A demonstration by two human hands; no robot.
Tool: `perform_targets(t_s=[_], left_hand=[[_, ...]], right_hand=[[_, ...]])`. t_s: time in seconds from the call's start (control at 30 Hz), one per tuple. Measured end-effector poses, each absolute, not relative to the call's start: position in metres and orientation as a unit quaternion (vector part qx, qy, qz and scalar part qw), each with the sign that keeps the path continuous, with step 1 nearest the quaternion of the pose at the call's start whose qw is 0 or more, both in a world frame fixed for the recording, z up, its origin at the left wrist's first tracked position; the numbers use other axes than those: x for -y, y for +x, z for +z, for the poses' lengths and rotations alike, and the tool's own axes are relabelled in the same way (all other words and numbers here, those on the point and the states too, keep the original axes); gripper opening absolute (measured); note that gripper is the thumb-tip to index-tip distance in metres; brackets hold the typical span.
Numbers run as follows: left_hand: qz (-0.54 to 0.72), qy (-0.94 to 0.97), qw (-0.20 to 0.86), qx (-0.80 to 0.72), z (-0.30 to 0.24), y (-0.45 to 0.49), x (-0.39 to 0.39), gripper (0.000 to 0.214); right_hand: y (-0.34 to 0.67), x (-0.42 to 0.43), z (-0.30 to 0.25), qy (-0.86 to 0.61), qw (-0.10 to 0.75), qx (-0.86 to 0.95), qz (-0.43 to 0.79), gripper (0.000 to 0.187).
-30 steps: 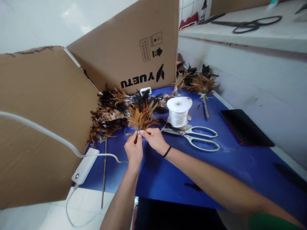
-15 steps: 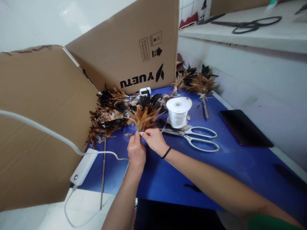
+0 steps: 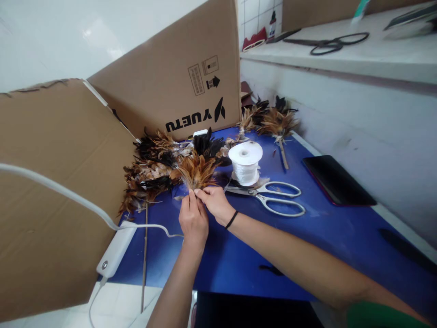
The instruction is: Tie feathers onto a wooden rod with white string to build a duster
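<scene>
A bundle of brown and black feathers (image 3: 198, 169) fans upward and away from me, its narrow base between my two hands. My left hand (image 3: 193, 221) is closed around that base from below. From the right, my right hand (image 3: 217, 204) pinches at the same spot, thumb and fingertips together and touching the left fingers. What lies right between the fingertips is too small to make out. Just behind my right hand stands a white spool of cord or ribbon (image 3: 246, 173). Silver-handled scissors (image 3: 278, 210) lie on the blue table, their blades pointing toward my right hand.
Feather piles (image 3: 145, 175) lie at left, beside a thin stick (image 3: 145, 255) overhanging the table edge. A white power bank (image 3: 118, 249) with cables is nearby. Cardboard (image 3: 143, 91) walls the back. A feather duster (image 3: 278, 122) and a dark phone (image 3: 337, 180) lie at right, below a shelf (image 3: 327, 61).
The view has shifted slightly, so most things sit a little further left. Both hands stay at the feather bundle's base, with only small finger movement.
</scene>
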State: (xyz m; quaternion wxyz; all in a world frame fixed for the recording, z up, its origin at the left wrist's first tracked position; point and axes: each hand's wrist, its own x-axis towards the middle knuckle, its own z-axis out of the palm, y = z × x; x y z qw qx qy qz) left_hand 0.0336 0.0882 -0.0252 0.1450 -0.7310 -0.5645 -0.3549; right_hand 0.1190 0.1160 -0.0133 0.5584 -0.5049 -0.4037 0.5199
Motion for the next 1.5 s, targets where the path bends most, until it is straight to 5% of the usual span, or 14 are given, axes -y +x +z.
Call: perform_targets(t_s=[0.3, 0.67, 1.0, 1.17, 1.5], left_hand=[[-0.384, -0.709, 0.062, 0.589, -0.013, 0.030, -0.082, 0.034], [-0.544, -0.468, -0.397, 0.572, -0.002, 0.027, -0.099, 0.027], [-0.387, -0.454, -0.638, 0.487, 0.011, 0.021, -0.112, 0.026], [-0.351, -0.553, -0.550, 0.518, 0.009, 0.011, -0.112, 0.025], [-0.178, -0.724, -0.081, 0.661, 0.002, 0.010, -0.101, 0.024]], right_hand=[[0.116, -0.115, -0.015, -0.492, 0.564, 0.400, 0.528, 0.032], [0.113, -0.114, -0.026, -0.503, 0.610, 0.372, 0.486, 0.033], [0.115, -0.113, -0.026, -0.498, 0.606, 0.367, 0.500, 0.031], [0.120, -0.118, -0.027, -0.470, 0.582, 0.443, 0.495, 0.033], [0.125, -0.124, -0.038, -0.452, 0.508, 0.580, 0.449, 0.026]])
